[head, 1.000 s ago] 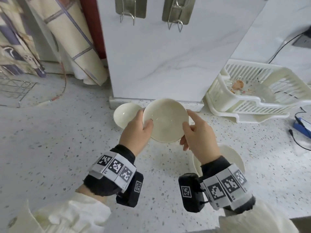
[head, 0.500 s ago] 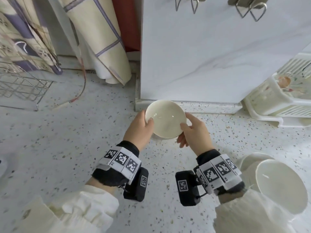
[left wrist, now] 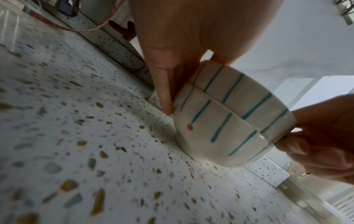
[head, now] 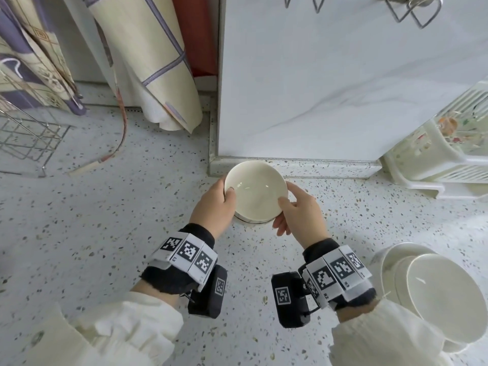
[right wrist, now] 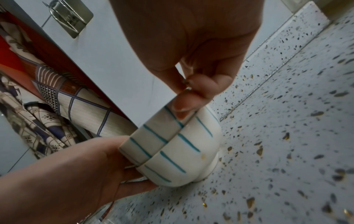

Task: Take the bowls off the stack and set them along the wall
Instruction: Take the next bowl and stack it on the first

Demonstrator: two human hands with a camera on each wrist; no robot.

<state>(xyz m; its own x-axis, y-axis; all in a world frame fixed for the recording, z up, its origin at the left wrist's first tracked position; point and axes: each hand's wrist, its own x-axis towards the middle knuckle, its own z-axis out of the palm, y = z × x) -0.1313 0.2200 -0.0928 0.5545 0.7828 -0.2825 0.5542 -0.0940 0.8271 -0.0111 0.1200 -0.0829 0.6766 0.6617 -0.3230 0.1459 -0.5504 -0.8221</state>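
I hold the top bowl [head: 255,192] with both hands: my left hand [head: 214,204] grasps its left rim, thumb inside, and my right hand [head: 298,208] pinches the right rim. It sits nested in a lower bowl [left wrist: 216,134] that rests on the counter [head: 111,233], at the centre of the frame, just beside the wall [head: 330,83]. I judge the step is separating this pair. Next I should lift the top bowl straight up while the lower one stays down, then place it further along the wall. More bowls [head: 438,294] wait at the lower right.
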